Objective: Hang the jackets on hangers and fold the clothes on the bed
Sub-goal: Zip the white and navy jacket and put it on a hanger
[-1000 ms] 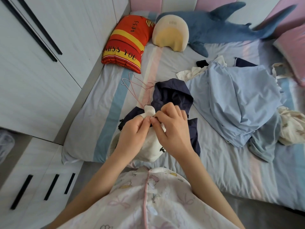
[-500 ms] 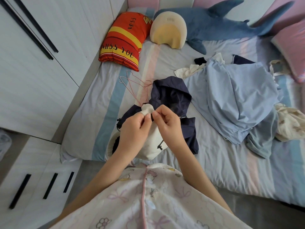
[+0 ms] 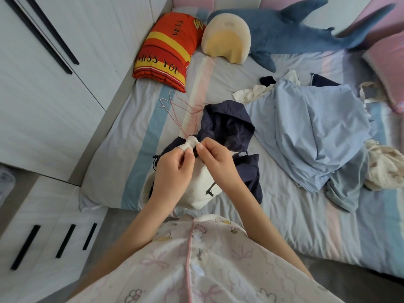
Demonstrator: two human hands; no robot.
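Note:
A navy and white hooded jacket [image 3: 227, 127] lies on the bed [image 3: 284, 211] in front of me, hood pointing away. My left hand [image 3: 172, 169] pinches the white collar edge of the jacket. My right hand [image 3: 215, 160] pinches the same spot from the right, at a small dark zipper part. Thin pink wire hangers [image 3: 175, 110] lie on the sheet just beyond the jacket, to the left. A light blue garment [image 3: 317, 132] is spread out to the right, with a grey-blue piece [image 3: 345, 189] at its lower edge.
A red and yellow pillow [image 3: 168, 51], a cream cushion [image 3: 227, 38] and a blue plush shark [image 3: 295, 29] lie at the head of the bed. White and patterned cloths [image 3: 384, 167] sit at the right. A white wardrobe [image 3: 43, 84] and drawers [image 3: 43, 237] stand left.
Both hands stay at the jacket's collar; the fingers have shifted slightly, now pinching closer together at the zipper end. The camera has tilted a little.

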